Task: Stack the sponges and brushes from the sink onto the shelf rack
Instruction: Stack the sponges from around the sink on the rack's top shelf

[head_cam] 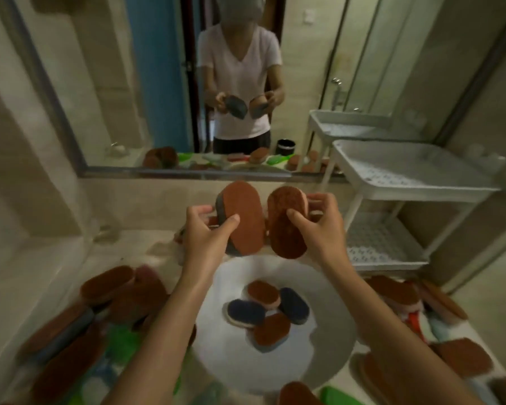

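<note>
Head view, bathroom counter.

- Left hand (208, 232): raised over the far edge of the sink (330, 290). Thumb on the brown face, fingers curled round the back of a grey-backed sponge (244, 217). The sponge is held on edge with its long axis roughly upright.
- Right hand (319, 226): same height, to the right. Thumb and curled fingers grip a pink-backed sponge (285, 229), brown scouring face toward the camera, also on edge.
- The two held sponges are just beside each other, with a narrow gap showing between them.
- Sink basin, near side of the hands: four oval sponges in a loose overlapping cluster.
  - Far brown sponge (263, 292).
  - Left blue sponge (246, 312).
  - Right blue sponge (294, 305).
  - Near brown sponge (270, 331), with a grey underside.
- Shelf rack (415, 190): white, standing far right beside the counter, well apart from both hands. Its upper tray and lower tray (383, 247) are both perforated.
- Counter, left near: left heap (108, 287) of brown sponges mixed with green items too blurred to identify.
- Counter, right near: right heap (398, 290) of similar sponges, with some red and pale pieces.
- Mirror (123, 83) on the far wall reflects the person holding both sponges.
</note>
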